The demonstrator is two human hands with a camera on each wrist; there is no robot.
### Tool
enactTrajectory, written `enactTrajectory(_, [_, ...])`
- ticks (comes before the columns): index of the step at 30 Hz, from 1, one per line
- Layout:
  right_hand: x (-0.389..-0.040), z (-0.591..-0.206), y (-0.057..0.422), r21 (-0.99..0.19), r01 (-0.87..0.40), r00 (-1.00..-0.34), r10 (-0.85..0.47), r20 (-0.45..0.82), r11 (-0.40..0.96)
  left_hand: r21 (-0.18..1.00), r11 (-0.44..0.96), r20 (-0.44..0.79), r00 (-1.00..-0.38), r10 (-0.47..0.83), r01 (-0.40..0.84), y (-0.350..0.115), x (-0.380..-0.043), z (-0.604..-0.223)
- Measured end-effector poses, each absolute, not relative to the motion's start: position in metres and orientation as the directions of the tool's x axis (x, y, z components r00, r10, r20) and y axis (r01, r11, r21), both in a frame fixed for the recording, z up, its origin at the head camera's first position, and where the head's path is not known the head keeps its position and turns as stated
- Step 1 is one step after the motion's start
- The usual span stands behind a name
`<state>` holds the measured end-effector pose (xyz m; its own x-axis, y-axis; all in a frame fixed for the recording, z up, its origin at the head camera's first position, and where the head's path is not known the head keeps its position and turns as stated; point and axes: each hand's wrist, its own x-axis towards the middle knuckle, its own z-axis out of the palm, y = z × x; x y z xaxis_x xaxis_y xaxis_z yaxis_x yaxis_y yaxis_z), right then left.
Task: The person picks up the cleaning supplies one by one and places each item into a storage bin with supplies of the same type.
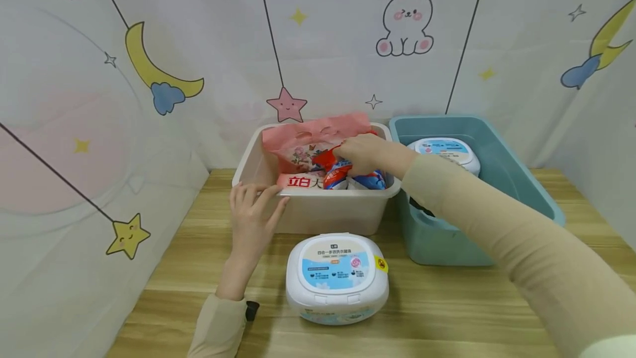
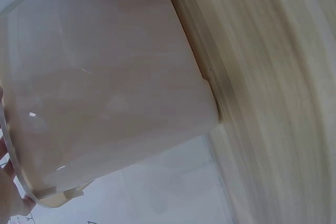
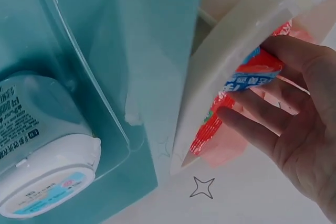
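In the head view my right hand [image 1: 361, 153] reaches into the white plastic bin [image 1: 318, 215] and grips a crinkled red-and-blue plastic packet [image 1: 339, 174]. The right wrist view shows the packet [image 3: 257, 72] between the fingers and thumb of that hand [image 3: 299, 103], at the bin's rim. My left hand [image 1: 252, 211] rests its fingers on the bin's front left rim. Beside the packet, inside the bin, are a pink bag with a flower print [image 1: 318, 136] and a pack with red lettering [image 1: 300, 181].
A white lidded tub [image 1: 338, 300] stands on the wooden table [image 1: 447, 303] in front of the bin. To the right, a teal bin [image 1: 442, 247] holds a similar tub [image 1: 444, 148], partly hidden by the right arm. A patterned curtain [image 1: 328, 43] hangs behind.
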<state>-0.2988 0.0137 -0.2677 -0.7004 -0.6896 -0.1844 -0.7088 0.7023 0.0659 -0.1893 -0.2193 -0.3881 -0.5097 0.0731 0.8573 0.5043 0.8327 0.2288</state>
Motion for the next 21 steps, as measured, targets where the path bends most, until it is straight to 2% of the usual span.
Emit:
enactTrajectory(7, [-0.2989, -0.2663, 0.0125, 0.036, -0.703, -0.689, -0.668, -0.281, 0.71, 0.227, 0.834, 0.853, -0.515, 0.078, 0.503, -0.2171, -0.1898, -0.387])
enactTrajectory(14, [-0.2992, -0.266, 0.0134, 0.021, -0.696, -0.687, -0.658, -0.309, 0.717, 0.23, 0.836, 0.848, -0.524, 0.079, 0.499, -0.2156, -0.1891, -0.3876])
enactTrajectory(21, [-0.294, -0.2662, 0.009, -0.011, -0.642, -0.699, -0.592, -0.401, 0.766, 0.221, 0.838, 0.854, -0.514, 0.08, 0.498, -0.2178, -0.1886, -0.3871])
